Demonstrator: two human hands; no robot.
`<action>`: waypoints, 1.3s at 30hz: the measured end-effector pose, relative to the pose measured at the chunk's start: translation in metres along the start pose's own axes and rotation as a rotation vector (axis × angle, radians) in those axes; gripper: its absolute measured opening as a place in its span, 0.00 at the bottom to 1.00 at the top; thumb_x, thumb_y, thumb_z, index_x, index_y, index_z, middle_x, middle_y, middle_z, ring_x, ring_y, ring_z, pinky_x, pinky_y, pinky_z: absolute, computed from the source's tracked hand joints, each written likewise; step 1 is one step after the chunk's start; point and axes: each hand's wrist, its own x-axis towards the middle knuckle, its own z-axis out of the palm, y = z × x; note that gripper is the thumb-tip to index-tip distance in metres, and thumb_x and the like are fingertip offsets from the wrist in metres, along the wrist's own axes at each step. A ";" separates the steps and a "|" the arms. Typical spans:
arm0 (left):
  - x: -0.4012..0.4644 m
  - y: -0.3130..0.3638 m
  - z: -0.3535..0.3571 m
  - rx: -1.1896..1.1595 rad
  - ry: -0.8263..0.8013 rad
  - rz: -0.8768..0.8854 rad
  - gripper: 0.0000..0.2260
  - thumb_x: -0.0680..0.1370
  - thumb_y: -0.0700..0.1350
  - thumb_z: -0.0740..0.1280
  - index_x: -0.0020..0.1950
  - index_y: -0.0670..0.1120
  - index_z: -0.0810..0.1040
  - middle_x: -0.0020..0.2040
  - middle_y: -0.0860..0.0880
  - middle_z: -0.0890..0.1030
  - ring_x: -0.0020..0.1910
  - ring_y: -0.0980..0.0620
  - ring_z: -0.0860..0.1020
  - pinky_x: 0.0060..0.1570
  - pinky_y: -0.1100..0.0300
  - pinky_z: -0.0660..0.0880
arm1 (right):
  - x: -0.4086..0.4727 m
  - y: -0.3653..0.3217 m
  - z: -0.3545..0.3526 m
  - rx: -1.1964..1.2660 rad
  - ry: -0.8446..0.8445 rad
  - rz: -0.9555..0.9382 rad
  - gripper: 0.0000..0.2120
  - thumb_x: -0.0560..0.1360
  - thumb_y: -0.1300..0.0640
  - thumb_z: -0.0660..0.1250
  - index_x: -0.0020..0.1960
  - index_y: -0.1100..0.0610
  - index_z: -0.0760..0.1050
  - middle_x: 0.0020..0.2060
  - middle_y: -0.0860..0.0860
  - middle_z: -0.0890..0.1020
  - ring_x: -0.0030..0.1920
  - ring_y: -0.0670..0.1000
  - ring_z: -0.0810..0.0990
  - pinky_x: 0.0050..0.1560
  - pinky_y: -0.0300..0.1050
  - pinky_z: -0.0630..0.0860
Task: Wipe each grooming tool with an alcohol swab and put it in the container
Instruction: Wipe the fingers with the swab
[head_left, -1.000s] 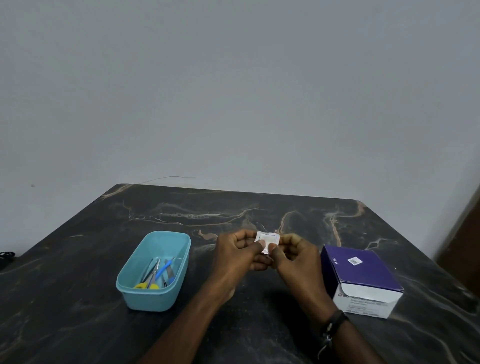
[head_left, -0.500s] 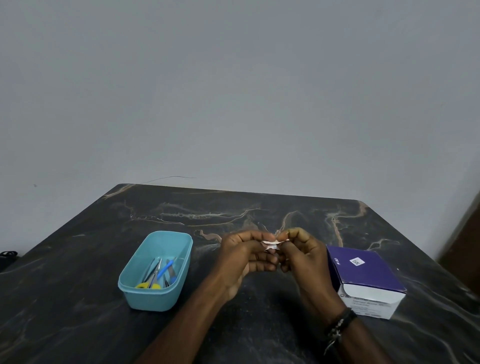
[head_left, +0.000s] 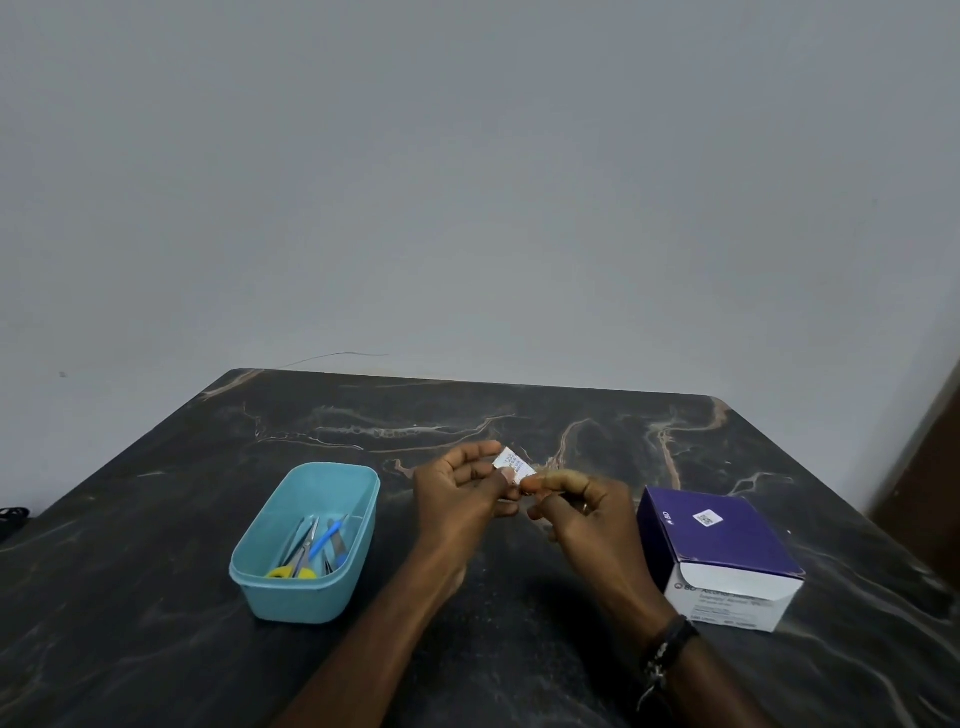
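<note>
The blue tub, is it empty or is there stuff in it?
Not empty. The tub has no lid, and grooming tools lie inside: scissors with yellow handles, a blue-handled tool and some metal ones.

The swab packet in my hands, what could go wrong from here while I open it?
1. The swab packet is small and pinched between the left hand and the right hand above the table; a sharp tear might drop it or the swab onto the dark surface.
2. The tools lie crossed in the blue container, scissors among them, so reaching in blind could mean a nick.
</note>
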 end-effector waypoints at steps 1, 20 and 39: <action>0.000 -0.001 -0.001 0.026 0.010 0.018 0.10 0.73 0.31 0.71 0.53 0.40 0.80 0.42 0.41 0.85 0.35 0.48 0.83 0.35 0.57 0.82 | 0.000 0.001 0.001 -0.024 0.005 -0.007 0.10 0.75 0.65 0.67 0.42 0.52 0.83 0.38 0.47 0.86 0.38 0.47 0.84 0.38 0.37 0.78; -0.004 -0.006 0.002 0.244 -0.195 0.081 0.07 0.75 0.35 0.70 0.51 0.43 0.83 0.41 0.41 0.85 0.41 0.43 0.85 0.39 0.57 0.82 | 0.001 0.002 -0.004 0.124 0.023 0.065 0.07 0.73 0.67 0.70 0.47 0.57 0.78 0.35 0.60 0.84 0.34 0.53 0.85 0.31 0.41 0.77; -0.003 0.000 -0.001 0.107 -0.062 -0.038 0.04 0.71 0.31 0.71 0.41 0.39 0.83 0.39 0.40 0.85 0.37 0.45 0.84 0.37 0.55 0.82 | -0.001 -0.002 0.001 0.334 0.008 0.155 0.13 0.75 0.69 0.63 0.39 0.59 0.83 0.39 0.58 0.86 0.38 0.55 0.84 0.35 0.44 0.81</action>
